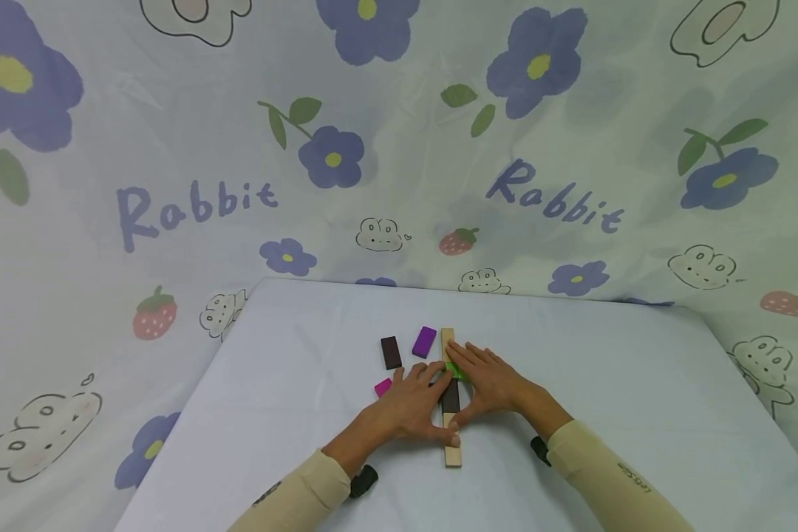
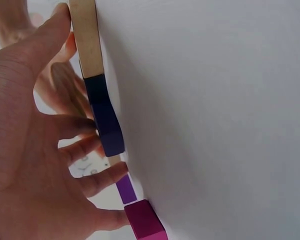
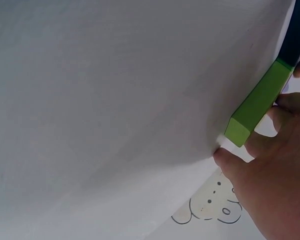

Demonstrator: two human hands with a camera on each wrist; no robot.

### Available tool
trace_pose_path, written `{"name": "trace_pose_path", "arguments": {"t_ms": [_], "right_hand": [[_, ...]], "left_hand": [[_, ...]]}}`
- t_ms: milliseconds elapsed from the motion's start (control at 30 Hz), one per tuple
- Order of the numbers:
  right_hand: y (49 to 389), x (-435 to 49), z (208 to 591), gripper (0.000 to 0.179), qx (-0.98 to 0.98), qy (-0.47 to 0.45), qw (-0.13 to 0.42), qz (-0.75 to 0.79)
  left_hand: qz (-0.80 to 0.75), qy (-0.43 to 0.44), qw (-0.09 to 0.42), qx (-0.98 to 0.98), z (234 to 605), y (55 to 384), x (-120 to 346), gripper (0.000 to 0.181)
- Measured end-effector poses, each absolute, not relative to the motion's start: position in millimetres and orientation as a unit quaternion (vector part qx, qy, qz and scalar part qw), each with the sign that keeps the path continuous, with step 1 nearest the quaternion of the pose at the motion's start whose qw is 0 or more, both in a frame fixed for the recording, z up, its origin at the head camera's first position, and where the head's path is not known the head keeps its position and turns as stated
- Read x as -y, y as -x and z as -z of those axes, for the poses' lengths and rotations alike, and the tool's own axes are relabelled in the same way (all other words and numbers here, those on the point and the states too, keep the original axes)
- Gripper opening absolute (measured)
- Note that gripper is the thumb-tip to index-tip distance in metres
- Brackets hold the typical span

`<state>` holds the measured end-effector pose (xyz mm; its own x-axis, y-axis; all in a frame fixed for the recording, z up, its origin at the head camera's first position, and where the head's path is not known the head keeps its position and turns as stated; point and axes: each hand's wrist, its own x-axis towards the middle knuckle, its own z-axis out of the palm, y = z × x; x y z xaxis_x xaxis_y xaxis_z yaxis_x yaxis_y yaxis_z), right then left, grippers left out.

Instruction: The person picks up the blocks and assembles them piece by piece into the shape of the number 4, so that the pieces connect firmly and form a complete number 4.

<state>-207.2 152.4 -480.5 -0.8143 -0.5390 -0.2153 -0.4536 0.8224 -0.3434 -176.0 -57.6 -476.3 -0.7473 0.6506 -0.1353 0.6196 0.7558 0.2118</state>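
Note:
A column of blocks runs away from me: a far pale wooden block (image 1: 447, 335), a green block (image 1: 459, 372), a black block (image 1: 450, 399) and a near pale wooden block (image 1: 453, 457). My left hand (image 1: 408, 408) spreads over its left side, thumb against pale wood and fingers by a dark blue block (image 2: 109, 131) that juts from the column. My right hand (image 1: 495, 382) lies along the right side, fingers extended near the green block, thumb at the pale wood. Beside the left little finger lies a magenta block (image 1: 383, 386).
Left of the column lie a dark brown block (image 1: 391, 353) and a purple block (image 1: 424, 342). A white cloth (image 1: 605, 443) covers the table, and a printed curtain (image 1: 399, 185) rises behind its far edge.

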Motion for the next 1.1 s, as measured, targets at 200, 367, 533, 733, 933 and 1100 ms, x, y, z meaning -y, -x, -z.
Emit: {"name": "trace_pose_path", "arguments": {"t_ms": [200, 367, 533, 733, 933, 1100], "right_hand": [[207.3, -152.0, 480.9, 0.137, -0.942, 0.264, 0.153, 0.136], [208.3, -152.3, 481.5, 0.136, -0.943, 0.265, 0.152, 0.131], [208.3, -151.9, 481.3, 0.135, -0.943, 0.266, 0.15, 0.13], [208.0, -151.0, 481.7, 0.135, -0.945, 0.26, 0.153, 0.127], [208.2, -151.5, 481.5, 0.137, -0.946, 0.258, 0.151, 0.128], [207.5, -150.7, 480.2, 0.138, -0.945, 0.257, 0.152, 0.133]], "left_hand": [[-0.099, -0.346, 0.108, -0.926, 473.6, 179.3, 61.6, 0.108], [-0.114, -0.349, 0.105, -0.924, 472.4, 182.3, 67.2, 0.113], [-0.13, -0.347, 0.105, -0.923, 474.1, 185.3, 74.6, 0.112], [-0.157, -0.344, 0.109, -0.92, 476.2, 189.0, 84.4, 0.113], [-0.201, -0.34, 0.117, -0.911, 475.7, 191.4, 97.8, 0.113], [-0.228, -0.332, 0.124, -0.907, 475.3, 191.2, 111.2, 0.113]]}}
